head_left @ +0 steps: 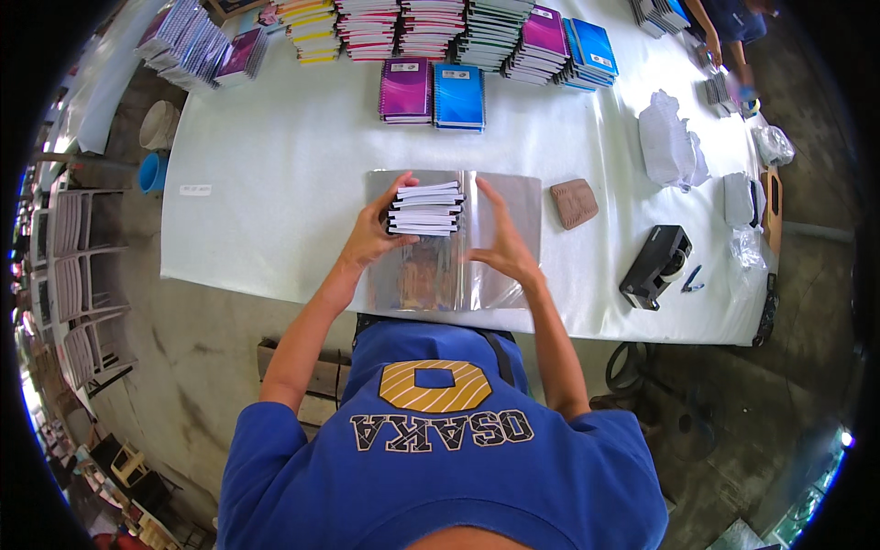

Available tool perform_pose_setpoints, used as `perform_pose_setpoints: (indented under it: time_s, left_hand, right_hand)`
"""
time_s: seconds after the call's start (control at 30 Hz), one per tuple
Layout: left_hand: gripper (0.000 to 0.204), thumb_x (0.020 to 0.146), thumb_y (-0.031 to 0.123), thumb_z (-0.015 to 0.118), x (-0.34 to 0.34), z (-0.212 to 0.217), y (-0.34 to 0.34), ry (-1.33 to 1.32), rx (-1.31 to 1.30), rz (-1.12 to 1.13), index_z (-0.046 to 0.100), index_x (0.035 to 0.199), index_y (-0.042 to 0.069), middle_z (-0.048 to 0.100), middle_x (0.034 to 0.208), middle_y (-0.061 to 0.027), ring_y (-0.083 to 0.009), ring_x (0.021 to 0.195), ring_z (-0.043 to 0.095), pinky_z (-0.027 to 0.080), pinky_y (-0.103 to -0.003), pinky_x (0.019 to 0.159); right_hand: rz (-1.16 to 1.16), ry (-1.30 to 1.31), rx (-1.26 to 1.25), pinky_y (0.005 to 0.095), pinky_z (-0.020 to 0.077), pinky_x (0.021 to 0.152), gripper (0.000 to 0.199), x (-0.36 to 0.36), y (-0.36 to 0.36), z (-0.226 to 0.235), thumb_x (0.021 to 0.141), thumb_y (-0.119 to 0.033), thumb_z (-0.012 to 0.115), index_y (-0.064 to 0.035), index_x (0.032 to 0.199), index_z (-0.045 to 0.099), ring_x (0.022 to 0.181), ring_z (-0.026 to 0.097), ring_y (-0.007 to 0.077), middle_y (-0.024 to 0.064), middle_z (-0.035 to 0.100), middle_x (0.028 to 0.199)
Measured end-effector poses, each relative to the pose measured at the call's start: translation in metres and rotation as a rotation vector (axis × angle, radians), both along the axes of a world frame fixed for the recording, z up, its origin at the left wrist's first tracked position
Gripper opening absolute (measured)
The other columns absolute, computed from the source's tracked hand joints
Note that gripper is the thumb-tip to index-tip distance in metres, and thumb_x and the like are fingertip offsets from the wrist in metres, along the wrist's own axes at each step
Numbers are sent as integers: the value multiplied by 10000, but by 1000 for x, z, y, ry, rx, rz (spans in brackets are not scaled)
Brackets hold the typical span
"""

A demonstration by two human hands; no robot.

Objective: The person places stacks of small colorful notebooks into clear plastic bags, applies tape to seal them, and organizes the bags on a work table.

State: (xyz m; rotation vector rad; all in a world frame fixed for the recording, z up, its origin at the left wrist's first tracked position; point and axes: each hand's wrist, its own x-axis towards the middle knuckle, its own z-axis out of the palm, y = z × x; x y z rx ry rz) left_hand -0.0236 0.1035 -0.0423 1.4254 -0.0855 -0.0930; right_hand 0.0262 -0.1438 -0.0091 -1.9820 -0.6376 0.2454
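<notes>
A small stack of spiral notebooks [425, 209], white page edges showing, sits before me over shiny transparent plastic sheets or bags [412, 280] on the table. My left hand [374, 227] is closed around the stack's left end, thumb at the near side and fingers at the far side. Beside the stack's right end, my right hand [502, 240] is over the plastic with thumb and fingers spread wide. It appears apart from the notebooks; whether its fingertips touch the plastic I cannot tell. Just beyond lie a purple notebook pile [405, 90] and a blue one [458, 96].
Tall notebook stacks [431, 27] line the table's far side. Rightward are a brown folded pad [574, 203], a black tape dispenser [656, 266], small blue snips [693, 280] and crumpled white wrapping [671, 142]. Another person's arm [704, 32] reaches in at the far right.
</notes>
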Motion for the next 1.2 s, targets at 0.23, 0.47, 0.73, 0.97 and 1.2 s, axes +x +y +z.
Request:
perform_pose_setpoints:
  time_s: [0.23,0.47,0.73,0.97,1.2]
  left_hand:
    - [1034,595,100,888,-5,4,-33,-71,-149,246,342,1472,86,317,1511,-68,-176,1311,393,344,-304,1077]
    - [935,685,122,843,-14,5,8,45,192,22,343,1474,81,433,1455,-89,-193,1275,475,383,-349,1065]
    - [955,762,8,739,-21,3,-6,-55,395,108,176,1523,131,449,1443,-108,-234,1283,471,363,-377,1081]
    - [831,919,171,597,-20,15,-13,-139,95,105,44,1534,88,94,1594,-129,-253,1438,201,206,-364,1145]
    - [736,980,293,522,8,28,-14,26,-3,187,94,1524,41,271,1533,-169,-240,1409,268,190,-348,1149]
  right_hand:
    - [88,110,205,423,390,977,984,11,43,-50,506,-230,938,-69,1258,324,1099,450,337,155,416,1150]
    - [154,-98,90,422,411,941,1003,24,43,-47,457,-248,952,-70,1231,340,1056,454,346,149,413,1139]
    - [166,79,162,418,432,935,1006,26,43,-48,455,-254,956,-64,1238,353,1080,488,335,142,461,1151]
    - [66,75,279,369,444,931,972,8,46,-44,524,-241,946,-66,1278,358,1076,514,226,94,495,1159]
    - [-14,194,261,354,461,908,884,1,47,-36,552,-132,921,-83,1258,391,1028,539,210,84,537,1091]
